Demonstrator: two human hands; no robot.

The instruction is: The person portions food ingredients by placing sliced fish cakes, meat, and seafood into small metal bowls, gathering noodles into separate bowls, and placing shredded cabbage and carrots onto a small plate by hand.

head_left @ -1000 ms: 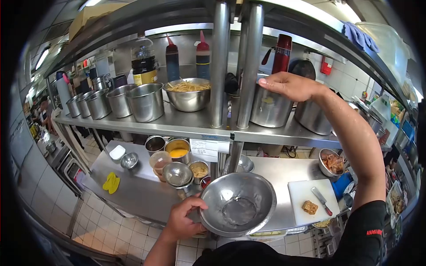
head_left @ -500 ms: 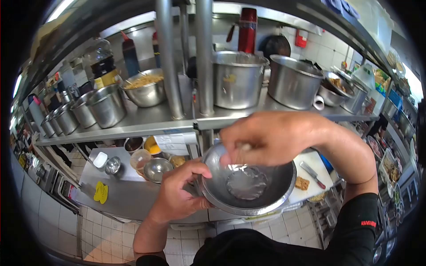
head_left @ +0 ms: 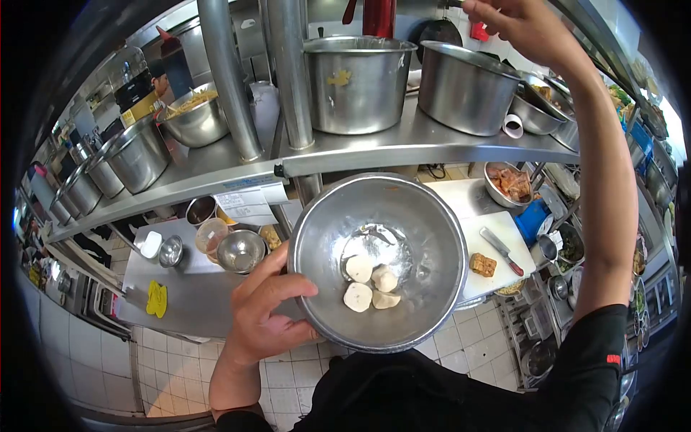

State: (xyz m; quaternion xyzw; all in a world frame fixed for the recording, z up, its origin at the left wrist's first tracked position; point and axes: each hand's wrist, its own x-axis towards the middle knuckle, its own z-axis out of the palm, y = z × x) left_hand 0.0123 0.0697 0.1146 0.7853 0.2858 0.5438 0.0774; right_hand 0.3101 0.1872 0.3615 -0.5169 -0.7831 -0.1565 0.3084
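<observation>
My left hand [head_left: 270, 306] grips the left rim of a steel mixing bowl [head_left: 439, 295], thumb and fingers around its edge. The bowl is held up over the lower counter, its inside facing me. Several pale, rounded pieces of food [head_left: 358, 296], some with flat cut faces, lie together in the bottom, which has a wet shine. My right hand [head_left: 518, 29] is raised high at the upper right, level with the top of the big pots. Its fingers stretch to the left, apart from the bowl, and the frame's top edge cuts part of the hand off.
Large steel pots [head_left: 360, 93] stand on the shelf ahead. A knife [head_left: 502, 250] and a browned block of food [head_left: 482, 264] lie on the white cutting board [head_left: 471, 288] at right. Behind them is a bowl of reddish meat [head_left: 509, 183]. A yellow cloth [head_left: 156, 298] lies left.
My right hand has moved up and right, from over the bowl to high above the shelf. The bowl's inside with the pale pieces now shows. The view has shifted.
</observation>
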